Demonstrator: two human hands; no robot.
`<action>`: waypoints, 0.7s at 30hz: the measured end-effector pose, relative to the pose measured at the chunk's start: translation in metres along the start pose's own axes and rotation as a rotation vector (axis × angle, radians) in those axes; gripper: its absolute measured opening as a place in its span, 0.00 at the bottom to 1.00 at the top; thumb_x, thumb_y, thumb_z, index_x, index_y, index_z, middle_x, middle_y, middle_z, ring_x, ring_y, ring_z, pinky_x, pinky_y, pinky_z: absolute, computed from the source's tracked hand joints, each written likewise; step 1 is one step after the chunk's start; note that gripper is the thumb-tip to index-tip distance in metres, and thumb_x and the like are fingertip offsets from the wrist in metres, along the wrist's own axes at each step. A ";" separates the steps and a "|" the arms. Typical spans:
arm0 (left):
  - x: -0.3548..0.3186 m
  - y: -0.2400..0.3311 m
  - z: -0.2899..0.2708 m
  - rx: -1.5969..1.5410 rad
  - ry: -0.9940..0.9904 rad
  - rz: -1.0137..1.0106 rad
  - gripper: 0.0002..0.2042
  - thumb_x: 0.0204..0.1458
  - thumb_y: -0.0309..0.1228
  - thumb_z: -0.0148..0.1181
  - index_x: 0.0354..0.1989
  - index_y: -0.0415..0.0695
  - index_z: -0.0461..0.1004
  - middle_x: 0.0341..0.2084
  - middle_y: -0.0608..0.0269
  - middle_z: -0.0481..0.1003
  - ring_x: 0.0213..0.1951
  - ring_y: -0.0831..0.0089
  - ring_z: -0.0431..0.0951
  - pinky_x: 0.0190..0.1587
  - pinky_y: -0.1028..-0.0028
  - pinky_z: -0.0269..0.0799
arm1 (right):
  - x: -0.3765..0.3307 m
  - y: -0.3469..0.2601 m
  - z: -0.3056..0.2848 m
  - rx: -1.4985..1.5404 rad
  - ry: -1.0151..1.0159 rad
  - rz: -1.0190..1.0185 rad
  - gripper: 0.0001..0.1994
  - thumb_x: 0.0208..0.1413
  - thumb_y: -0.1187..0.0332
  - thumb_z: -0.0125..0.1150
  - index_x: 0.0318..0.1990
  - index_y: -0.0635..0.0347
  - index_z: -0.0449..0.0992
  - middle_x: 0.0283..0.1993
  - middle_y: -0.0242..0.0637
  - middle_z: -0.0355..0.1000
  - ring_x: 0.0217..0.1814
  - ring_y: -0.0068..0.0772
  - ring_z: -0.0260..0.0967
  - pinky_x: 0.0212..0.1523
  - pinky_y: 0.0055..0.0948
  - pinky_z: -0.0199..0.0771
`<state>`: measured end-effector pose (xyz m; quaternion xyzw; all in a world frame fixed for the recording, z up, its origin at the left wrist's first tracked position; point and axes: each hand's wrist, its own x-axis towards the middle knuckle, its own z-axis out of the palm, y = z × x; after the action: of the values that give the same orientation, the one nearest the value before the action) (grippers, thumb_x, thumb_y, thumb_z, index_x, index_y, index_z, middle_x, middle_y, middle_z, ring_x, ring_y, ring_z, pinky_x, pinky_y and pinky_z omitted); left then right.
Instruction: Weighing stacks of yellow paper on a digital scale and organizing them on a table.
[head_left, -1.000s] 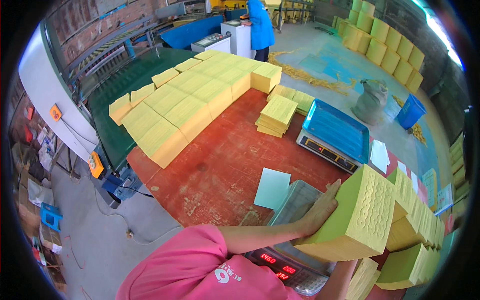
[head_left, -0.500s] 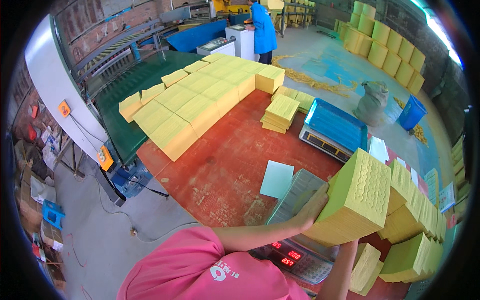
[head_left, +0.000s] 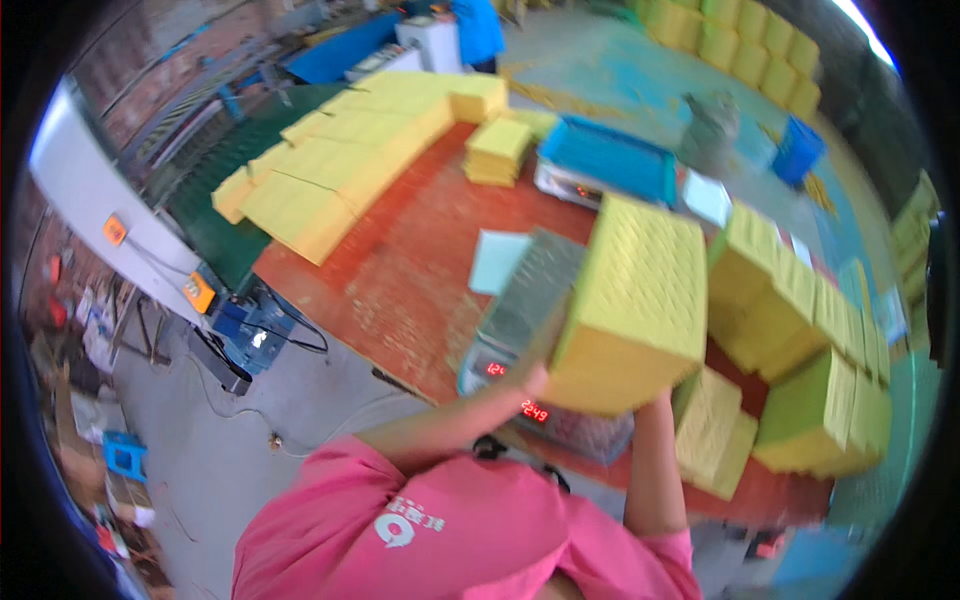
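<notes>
Now the big yellow block (head_left: pixel 638 300) sits higher and nearer the middle of the view than half a second ago, lifted off the weighing scale (head_left: pixel 530 300) whose grey platform shows more fully to its left. The left hand (head_left: pixel 535 372) presses flat against the block's lower left edge, fingers spread along its side, and the right hand (head_left: pixel 662 398) props it from beneath, mostly hidden under the block so its fingers cannot be made out; between them the block is carried tilted, its dimpled top face turned up and away. The scale's red digits glow just below the left hand. Earlier the block lay lower and further right, close against the stack of yellow blocks (head_left: pixel 800 310) on the right of the red tabletop (head_left: pixel 400 270); now a gap shows between them. A pale blue sheet (head_left: pixel 498 262) lies on the tabletop just beside the scale, as before. Further off, a second scale with a blue top (head_left: pixel 610 165) and a small pile of thin yellow sheets (head_left: pixel 497 150) stand where they were, and the long row of yellow blocks (head_left: pixel 340 160) rests on the green conveyor.
</notes>
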<state>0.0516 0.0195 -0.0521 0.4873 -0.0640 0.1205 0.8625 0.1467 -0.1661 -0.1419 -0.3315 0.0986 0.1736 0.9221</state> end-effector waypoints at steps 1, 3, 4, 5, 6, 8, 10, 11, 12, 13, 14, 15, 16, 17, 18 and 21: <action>-0.008 0.007 0.000 -0.013 0.003 -0.045 0.29 0.67 0.45 0.44 0.70 0.40 0.55 0.66 0.59 0.60 0.66 0.71 0.58 0.69 0.69 0.51 | -0.018 -0.008 0.044 -0.101 0.114 0.021 0.25 0.69 0.56 0.44 0.68 0.59 0.61 0.67 0.41 0.65 0.66 0.42 0.64 0.61 0.42 0.70; -0.003 0.021 -0.003 0.036 0.218 -0.359 0.32 0.67 0.55 0.39 0.67 0.40 0.61 0.60 0.61 0.67 0.60 0.74 0.66 0.64 0.71 0.59 | -0.028 -0.029 0.065 -0.497 -0.052 -0.198 0.25 0.69 0.56 0.44 0.67 0.63 0.62 0.64 0.41 0.67 0.67 0.38 0.63 0.63 0.39 0.65; 0.004 0.019 -0.009 0.084 0.224 -0.302 0.33 0.67 0.56 0.38 0.67 0.40 0.61 0.62 0.59 0.66 0.62 0.71 0.64 0.65 0.70 0.57 | -0.018 -0.030 0.041 -0.712 -0.180 -0.373 0.26 0.69 0.56 0.44 0.67 0.64 0.62 0.65 0.41 0.66 0.66 0.37 0.63 0.64 0.37 0.63; 0.011 0.032 -0.006 0.118 0.201 -0.275 0.32 0.68 0.54 0.37 0.68 0.40 0.60 0.65 0.57 0.63 0.64 0.70 0.62 0.67 0.68 0.54 | -0.028 -0.035 0.040 -0.705 -0.163 -0.370 0.26 0.69 0.56 0.44 0.67 0.64 0.62 0.65 0.41 0.66 0.66 0.37 0.63 0.64 0.37 0.63; 0.016 0.048 0.002 0.127 0.189 -0.201 0.31 0.68 0.53 0.36 0.68 0.39 0.58 0.66 0.57 0.62 0.65 0.69 0.62 0.67 0.68 0.54 | -0.047 -0.042 0.055 -0.672 -0.119 -0.396 0.26 0.70 0.55 0.44 0.67 0.65 0.62 0.65 0.41 0.65 0.66 0.36 0.63 0.65 0.36 0.61; 0.030 0.074 0.020 0.052 0.153 -0.156 0.31 0.68 0.52 0.35 0.69 0.39 0.57 0.66 0.56 0.62 0.68 0.67 0.59 0.69 0.67 0.50 | -0.079 -0.055 0.065 -0.636 -0.067 -0.417 0.27 0.70 0.54 0.43 0.67 0.66 0.61 0.66 0.41 0.63 0.66 0.36 0.63 0.66 0.35 0.59; 0.044 0.093 0.025 0.000 0.098 -0.226 0.30 0.68 0.52 0.38 0.67 0.39 0.60 0.63 0.57 0.65 0.67 0.67 0.60 0.69 0.66 0.50 | -0.108 -0.061 0.058 -0.641 -0.092 -0.438 0.25 0.70 0.56 0.44 0.66 0.65 0.62 0.67 0.41 0.61 0.66 0.37 0.62 0.64 0.35 0.61; 0.047 0.100 0.028 0.025 0.124 -0.179 0.31 0.67 0.52 0.39 0.67 0.38 0.59 0.63 0.56 0.65 0.65 0.67 0.63 0.67 0.65 0.55 | -0.121 -0.061 0.052 -0.595 -0.128 -0.446 0.23 0.70 0.59 0.44 0.65 0.64 0.63 0.64 0.40 0.64 0.64 0.36 0.64 0.62 0.34 0.63; 0.050 0.105 0.032 0.049 0.151 -0.138 0.31 0.67 0.51 0.39 0.68 0.37 0.58 0.63 0.56 0.66 0.64 0.67 0.65 0.65 0.65 0.59 | -0.133 -0.059 0.046 -0.598 -0.121 -0.430 0.23 0.70 0.59 0.44 0.65 0.64 0.63 0.64 0.40 0.64 0.64 0.36 0.64 0.62 0.34 0.63; 0.052 0.115 0.038 0.104 0.183 -0.156 0.33 0.65 0.52 0.42 0.68 0.37 0.57 0.63 0.55 0.65 0.64 0.67 0.65 0.65 0.66 0.60 | -0.144 -0.055 0.043 -0.561 -0.166 -0.378 0.22 0.70 0.60 0.44 0.64 0.63 0.64 0.63 0.40 0.65 0.61 0.35 0.66 0.61 0.34 0.64; 0.058 0.120 0.046 0.149 0.198 -0.185 0.34 0.64 0.53 0.45 0.68 0.36 0.56 0.63 0.55 0.65 0.63 0.67 0.66 0.65 0.66 0.60 | -0.155 -0.054 0.038 -0.529 -0.191 -0.337 0.20 0.70 0.61 0.44 0.64 0.63 0.65 0.62 0.40 0.66 0.59 0.34 0.67 0.60 0.34 0.66; 0.063 0.124 0.054 0.247 0.187 -0.189 0.38 0.61 0.55 0.50 0.68 0.35 0.55 0.63 0.54 0.65 0.62 0.67 0.66 0.65 0.68 0.60 | -0.161 -0.047 0.030 -0.483 -0.183 -0.317 0.19 0.70 0.63 0.45 0.62 0.63 0.66 0.58 0.40 0.68 0.55 0.33 0.69 0.57 0.34 0.68; 0.066 0.129 0.061 0.315 0.113 -0.209 0.39 0.60 0.55 0.51 0.69 0.33 0.54 0.63 0.52 0.64 0.63 0.67 0.65 0.65 0.69 0.60 | -0.166 -0.038 0.020 -0.436 -0.168 -0.247 0.19 0.70 0.62 0.45 0.61 0.63 0.66 0.56 0.41 0.70 0.55 0.33 0.69 0.57 0.34 0.69; 0.070 0.131 0.067 0.328 0.100 -0.231 0.41 0.59 0.56 0.52 0.69 0.33 0.53 0.64 0.51 0.64 0.64 0.67 0.65 0.65 0.69 0.59 | -0.171 -0.032 0.015 -0.419 -0.155 -0.196 0.19 0.70 0.62 0.45 0.61 0.64 0.66 0.56 0.41 0.71 0.55 0.34 0.70 0.57 0.34 0.69; 0.072 0.132 0.070 0.347 0.090 -0.254 0.42 0.59 0.57 0.52 0.69 0.32 0.53 0.64 0.51 0.63 0.64 0.67 0.64 0.65 0.69 0.59 | -0.177 -0.025 0.013 -0.397 -0.144 -0.141 0.19 0.71 0.63 0.44 0.61 0.64 0.66 0.55 0.41 0.71 0.55 0.34 0.70 0.57 0.35 0.69; 0.082 0.131 0.064 0.409 0.089 -0.252 0.43 0.57 0.56 0.54 0.69 0.32 0.52 0.64 0.50 0.62 0.65 0.67 0.63 0.65 0.70 0.59 | -0.186 -0.009 0.007 -0.349 -0.074 -0.041 0.18 0.71 0.63 0.43 0.60 0.65 0.67 0.55 0.42 0.71 0.55 0.36 0.70 0.58 0.36 0.69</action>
<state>0.0954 0.0418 0.1072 0.6502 0.0614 0.0437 0.7560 -0.0206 -0.2152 -0.0760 -0.4818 0.0262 0.1813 0.8569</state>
